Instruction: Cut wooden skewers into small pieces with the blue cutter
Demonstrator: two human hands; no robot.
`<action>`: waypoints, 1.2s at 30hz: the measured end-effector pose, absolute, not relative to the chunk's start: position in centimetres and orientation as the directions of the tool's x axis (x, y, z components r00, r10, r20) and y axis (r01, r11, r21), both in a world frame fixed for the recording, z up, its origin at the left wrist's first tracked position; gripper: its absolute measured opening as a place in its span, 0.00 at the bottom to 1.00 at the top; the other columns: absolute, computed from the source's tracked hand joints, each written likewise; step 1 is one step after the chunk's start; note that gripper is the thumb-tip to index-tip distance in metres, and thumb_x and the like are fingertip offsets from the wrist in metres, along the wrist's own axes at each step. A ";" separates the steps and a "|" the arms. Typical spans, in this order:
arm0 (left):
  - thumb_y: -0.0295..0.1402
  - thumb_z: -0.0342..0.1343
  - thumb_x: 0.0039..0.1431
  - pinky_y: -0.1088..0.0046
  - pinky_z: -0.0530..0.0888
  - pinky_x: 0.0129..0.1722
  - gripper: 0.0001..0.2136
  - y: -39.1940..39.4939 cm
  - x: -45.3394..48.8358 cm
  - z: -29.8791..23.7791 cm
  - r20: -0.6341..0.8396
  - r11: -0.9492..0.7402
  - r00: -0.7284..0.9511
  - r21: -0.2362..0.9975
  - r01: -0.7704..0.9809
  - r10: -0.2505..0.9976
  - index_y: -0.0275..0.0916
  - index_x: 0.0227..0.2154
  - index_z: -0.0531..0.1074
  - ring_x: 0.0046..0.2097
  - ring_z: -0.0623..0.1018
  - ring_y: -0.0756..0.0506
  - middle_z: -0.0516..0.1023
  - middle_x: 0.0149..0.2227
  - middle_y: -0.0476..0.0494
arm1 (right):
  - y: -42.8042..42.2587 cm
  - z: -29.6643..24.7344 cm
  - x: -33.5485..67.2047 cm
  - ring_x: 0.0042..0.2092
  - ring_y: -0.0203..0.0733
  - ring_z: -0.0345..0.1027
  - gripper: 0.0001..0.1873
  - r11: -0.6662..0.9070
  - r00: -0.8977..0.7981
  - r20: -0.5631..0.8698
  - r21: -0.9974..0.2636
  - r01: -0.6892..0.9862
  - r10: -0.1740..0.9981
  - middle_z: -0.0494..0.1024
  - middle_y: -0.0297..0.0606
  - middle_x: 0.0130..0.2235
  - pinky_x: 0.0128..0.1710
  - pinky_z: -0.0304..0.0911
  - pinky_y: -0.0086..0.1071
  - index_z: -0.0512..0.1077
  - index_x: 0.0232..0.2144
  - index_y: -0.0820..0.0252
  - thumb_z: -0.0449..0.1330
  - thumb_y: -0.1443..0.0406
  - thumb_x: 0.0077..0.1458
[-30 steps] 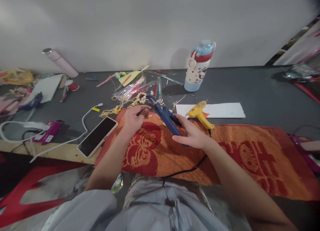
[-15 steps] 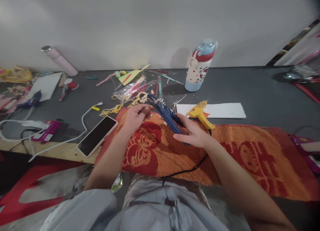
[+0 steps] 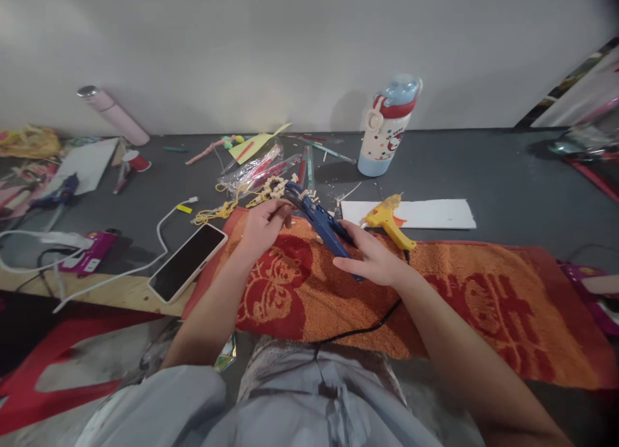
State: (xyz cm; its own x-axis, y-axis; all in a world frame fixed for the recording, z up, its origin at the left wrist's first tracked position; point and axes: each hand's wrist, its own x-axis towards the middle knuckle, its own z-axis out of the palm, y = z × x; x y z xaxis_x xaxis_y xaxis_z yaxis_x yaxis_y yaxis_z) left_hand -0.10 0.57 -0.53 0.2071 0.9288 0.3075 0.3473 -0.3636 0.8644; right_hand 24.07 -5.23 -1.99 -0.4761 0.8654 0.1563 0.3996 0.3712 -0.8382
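Note:
My right hand [image 3: 371,260] grips the handles of a blue plier-like tool [image 3: 320,220] whose jaws point up and left. My left hand [image 3: 264,224] is closed in a pinch at the jaws, on a small piece I cannot make out. Just beyond the jaws lies a yellow cord with pale beads [image 3: 251,198]. Both hands hover over an orange and red towel [image 3: 483,298] spread on the grey table [image 3: 507,176]. Small pale offcuts lie scattered by the tool's tip.
A yellow glue gun [image 3: 387,220] with a black cable lies on white paper [image 3: 435,213] right of the tool. A phone [image 3: 187,263] with white cable sits left. A water bottle [image 3: 387,128], plastic-wrapped sticks [image 3: 256,169] and a pink tube [image 3: 113,115] stand further back.
The blue tool and both hands have shifted very slightly; the left fingers stay pinched at the jaws. Nothing else on the table has moved.

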 end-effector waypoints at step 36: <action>0.30 0.47 0.59 0.77 0.68 0.30 0.09 0.0 0.4 0.7 0.358 -0.413 0.208 0.747 0.521 0.910 0.37 0.29 0.71 0.25 0.71 0.52 0.73 0.22 0.50 | -5.0 -2.5 24.2 0.57 0.56 0.62 0.38 0.350 -0.467 0.159 -0.866 0.356 0.870 0.67 0.50 0.58 0.55 0.58 0.48 0.56 0.59 0.62 0.57 0.48 0.53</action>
